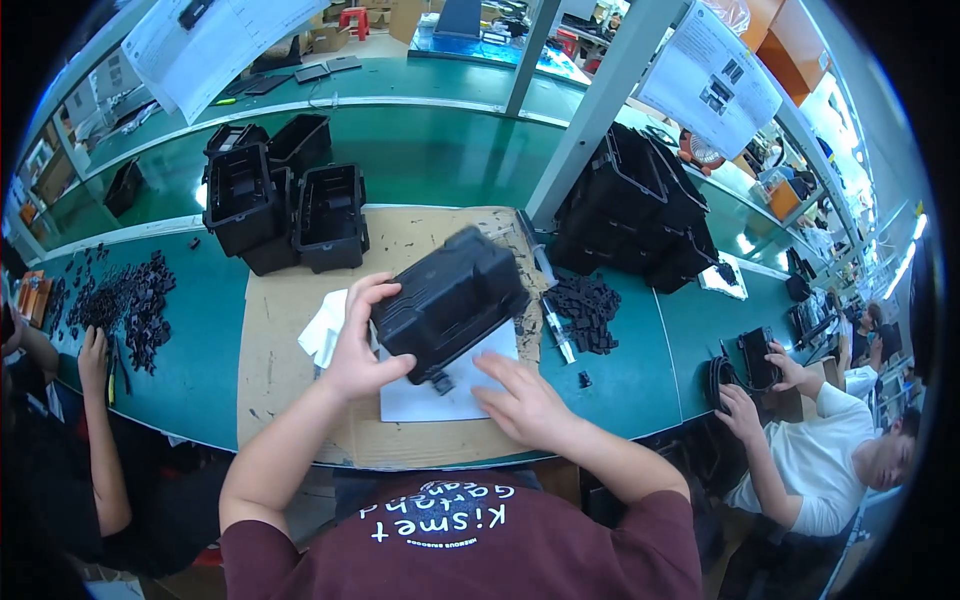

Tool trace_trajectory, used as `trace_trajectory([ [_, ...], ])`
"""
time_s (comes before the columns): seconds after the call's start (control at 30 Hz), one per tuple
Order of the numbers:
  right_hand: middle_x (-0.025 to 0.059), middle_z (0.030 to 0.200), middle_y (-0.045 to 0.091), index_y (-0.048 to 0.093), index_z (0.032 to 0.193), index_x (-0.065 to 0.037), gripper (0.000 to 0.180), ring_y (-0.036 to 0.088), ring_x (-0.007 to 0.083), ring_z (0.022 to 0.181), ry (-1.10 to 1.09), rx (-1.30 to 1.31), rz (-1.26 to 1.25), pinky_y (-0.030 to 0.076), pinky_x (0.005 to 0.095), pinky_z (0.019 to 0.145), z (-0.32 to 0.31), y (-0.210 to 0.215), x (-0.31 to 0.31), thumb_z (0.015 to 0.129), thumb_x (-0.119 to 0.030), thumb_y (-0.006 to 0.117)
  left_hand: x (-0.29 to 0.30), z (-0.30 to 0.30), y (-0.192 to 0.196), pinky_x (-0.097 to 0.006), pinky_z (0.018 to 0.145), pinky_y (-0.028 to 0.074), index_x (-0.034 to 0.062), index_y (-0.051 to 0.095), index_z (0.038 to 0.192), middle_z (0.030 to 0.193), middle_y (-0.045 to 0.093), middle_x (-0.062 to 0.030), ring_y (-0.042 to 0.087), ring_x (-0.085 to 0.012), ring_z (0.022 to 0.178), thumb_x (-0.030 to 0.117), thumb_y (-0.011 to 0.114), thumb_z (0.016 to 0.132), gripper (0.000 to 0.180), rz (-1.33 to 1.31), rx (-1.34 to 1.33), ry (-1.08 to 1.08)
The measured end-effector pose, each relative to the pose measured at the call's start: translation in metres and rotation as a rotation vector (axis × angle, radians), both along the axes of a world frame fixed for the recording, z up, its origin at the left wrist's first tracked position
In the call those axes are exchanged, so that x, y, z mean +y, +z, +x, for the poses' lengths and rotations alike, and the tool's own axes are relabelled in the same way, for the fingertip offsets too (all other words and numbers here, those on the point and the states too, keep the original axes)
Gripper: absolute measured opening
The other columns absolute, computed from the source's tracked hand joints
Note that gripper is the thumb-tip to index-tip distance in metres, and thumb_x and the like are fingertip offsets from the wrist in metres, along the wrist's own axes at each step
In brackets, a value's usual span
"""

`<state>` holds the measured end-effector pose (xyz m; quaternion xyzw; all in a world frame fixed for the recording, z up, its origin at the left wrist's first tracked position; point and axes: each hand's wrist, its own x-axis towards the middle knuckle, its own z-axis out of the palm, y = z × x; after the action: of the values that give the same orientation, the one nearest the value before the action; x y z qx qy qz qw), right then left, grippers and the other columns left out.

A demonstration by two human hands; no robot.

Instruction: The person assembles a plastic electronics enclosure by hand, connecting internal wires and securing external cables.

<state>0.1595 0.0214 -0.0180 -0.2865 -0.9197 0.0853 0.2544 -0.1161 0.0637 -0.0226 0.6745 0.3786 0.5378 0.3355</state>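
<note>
A black plastic box (450, 300), tilted on its side, is held above the work surface. My left hand (362, 350) grips its left end, thumb along the near edge and fingers around the far side. My right hand (522, 402) is beside its near edge, fingers stretched out and holding nothing that I can see. At that edge a small black latch-like piece (440, 381) sticks out, slightly blurred. Beneath lies a white sheet (425, 405) on a brown cardboard mat (300, 400), with a crumpled white cloth or paper (323, 328) left of the box.
Black open boxes (333, 215) stand at the back left, and more are stacked (630, 210) at the back right. Small black parts lie in piles left (140, 300) and right (583, 312). A syringe-like tube (558, 330) lies beside the mat. Co-workers' hands (93, 362) are at both sides.
</note>
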Motion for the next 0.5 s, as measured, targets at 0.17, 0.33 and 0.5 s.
trace_trajectory([
  [0.17, 0.0125, 0.107, 0.061, 0.064, 0.096, -0.003, 0.02, 0.059, 0.0298, 0.099, 0.136, 0.1, -0.129, 0.05, 0.0388, 0.08, 0.046, -0.003, -0.029, 0.077, -0.007, 0.068, 0.001, -0.014, -0.002, -0.047, 0.11, 0.024, 0.0092, 0.052, 0.118, 0.14, 0.031, -0.0203, 0.029, -0.0399, 0.133, 0.016, 0.066, 0.056, 0.064, 0.063, 0.401, -0.184],
  [0.33, 0.0094, 0.1, 0.061, 0.064, 0.095, -0.003, 0.018, 0.06, 0.0258, 0.092, 0.324, 0.04, -0.161, 0.049, 0.036, 0.074, 0.054, 0.015, -0.01, 0.077, -0.009, 0.067, -0.02, -0.011, 0.006, -0.05, 0.112, 0.02, 0.0112, 0.051, 0.125, 0.146, 0.025, -0.0211, 0.022, -0.0415, 0.138, 0.013, 0.061, 0.058, 0.068, 0.072, 0.521, -0.029],
  [0.5, 0.0084, 0.096, 0.06, 0.061, 0.097, -0.002, 0.023, 0.059, 0.021, 0.09, 0.86, -0.311, -0.037, 0.045, 0.0303, 0.076, -0.007, 0.05, 0.02, 0.078, -0.015, 0.06, -0.096, -0.025, -0.012, -0.048, 0.106, 0.027, 0.0047, 0.047, 0.125, 0.137, 0.035, -0.0209, 0.036, -0.0369, 0.127, 0.009, 0.06, 0.069, 0.057, 0.104, 0.466, 0.556],
])
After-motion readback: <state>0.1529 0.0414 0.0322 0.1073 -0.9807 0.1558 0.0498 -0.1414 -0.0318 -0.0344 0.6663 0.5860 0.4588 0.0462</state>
